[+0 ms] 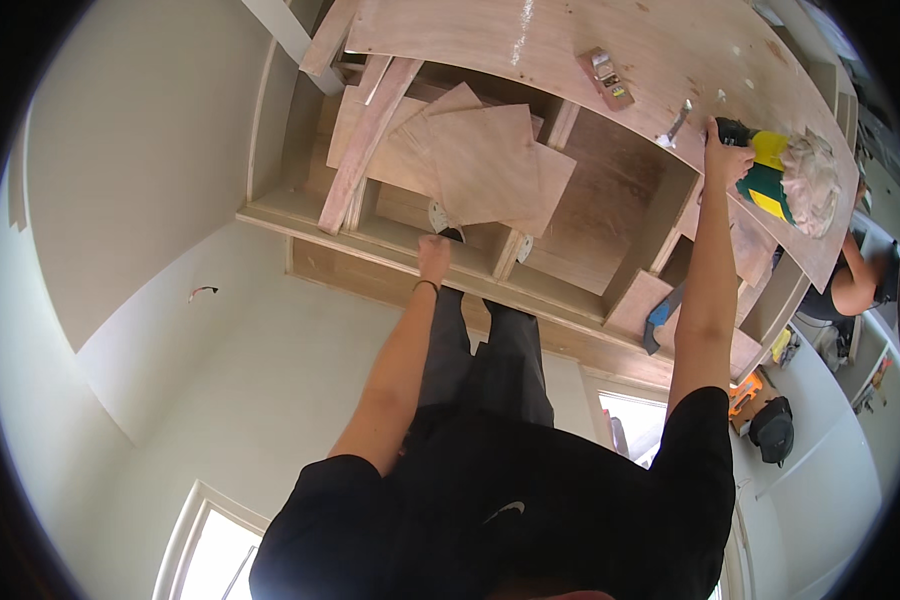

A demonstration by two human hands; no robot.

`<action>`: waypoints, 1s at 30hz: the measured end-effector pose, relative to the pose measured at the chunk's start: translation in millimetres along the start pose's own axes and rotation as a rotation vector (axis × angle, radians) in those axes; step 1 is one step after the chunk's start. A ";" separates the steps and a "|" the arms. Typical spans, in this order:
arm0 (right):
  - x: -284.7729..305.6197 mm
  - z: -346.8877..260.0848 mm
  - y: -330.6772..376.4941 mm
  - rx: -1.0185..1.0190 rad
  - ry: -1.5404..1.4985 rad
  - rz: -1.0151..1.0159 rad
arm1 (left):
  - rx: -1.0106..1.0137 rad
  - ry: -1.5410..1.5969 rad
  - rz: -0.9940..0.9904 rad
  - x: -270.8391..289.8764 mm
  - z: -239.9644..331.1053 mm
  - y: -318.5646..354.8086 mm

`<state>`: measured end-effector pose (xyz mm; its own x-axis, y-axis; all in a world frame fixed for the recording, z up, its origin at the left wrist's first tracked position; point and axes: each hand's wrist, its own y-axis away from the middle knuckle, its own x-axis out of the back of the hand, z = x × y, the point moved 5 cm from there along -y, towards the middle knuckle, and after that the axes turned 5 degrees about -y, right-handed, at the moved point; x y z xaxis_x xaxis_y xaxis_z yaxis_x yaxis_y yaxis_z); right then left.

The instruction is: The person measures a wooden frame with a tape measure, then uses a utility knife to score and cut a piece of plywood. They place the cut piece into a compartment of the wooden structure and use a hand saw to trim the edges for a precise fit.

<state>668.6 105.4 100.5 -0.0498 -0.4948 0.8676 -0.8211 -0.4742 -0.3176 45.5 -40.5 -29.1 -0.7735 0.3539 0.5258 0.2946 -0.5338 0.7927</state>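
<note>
My left hand [435, 257] is closed at the cabinet's front rail, around a small black thing [451, 235] whose kind I cannot make out. Right above it lies a pale round disc with holes [437, 214], like a sanding disc. Reaching far right, my right hand [727, 160] grips a black tool [733, 131] on the board, its shape mostly hidden by the fingers. Against that tool sits a yellow and green thing [765, 180], with a crumpled whitish cloth [810, 180] beside it.
Loose plywood pieces [490, 155] and a long wooden strip [370, 145] lie over the open wooden cabinet frame [560, 290]. The large board [450, 30] carries a hand plane [607, 80] and a hammer-like tool [676, 125]. A blue-and-black handled tool [660, 315] rests lower right. Another person's arm [856, 280] shows at far right.
</note>
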 end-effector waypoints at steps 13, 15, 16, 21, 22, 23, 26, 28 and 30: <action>26.2 -80.6 242.2 -0.040 -0.496 -0.328 | 0.091 0.472 -0.004 0.2 75.5 -104.3; -22.5 -78.2 318.9 -0.193 -0.386 -0.757 | 0.137 0.448 0.041 -1.2 77.8 -114.7; -39.4 -76.9 344.6 -0.209 -0.377 -0.755 | 0.182 0.372 0.076 -0.6 78.5 -121.4; -79.9 -58.1 395.1 -0.329 -0.151 -0.833 | 0.295 0.495 0.028 4.5 69.0 -128.1; -80.0 -57.7 395.4 -0.320 -0.121 -0.858 | 0.289 0.553 0.014 6.4 68.3 -125.7; -79.3 -58.3 395.2 -0.298 -0.096 -0.892 | 0.278 0.620 -0.005 6.5 69.1 -123.4; -71.9 -59.2 395.6 -0.409 -0.331 -0.876 | 0.259 0.547 -0.182 8.8 70.0 -119.1; -65.2 -53.8 397.2 -0.494 -0.455 -0.788 | 0.168 0.560 -0.283 8.2 73.7 -116.8; -54.8 -40.6 398.1 -0.562 -0.496 -0.659 | 0.095 0.640 -0.257 7.2 77.4 -113.6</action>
<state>321.4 -26.7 -58.0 0.6503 -0.5658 0.5069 -0.7556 -0.4134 0.5081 49.9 82.2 -91.5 -0.9954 -0.0781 0.0552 0.0827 -0.4140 0.9065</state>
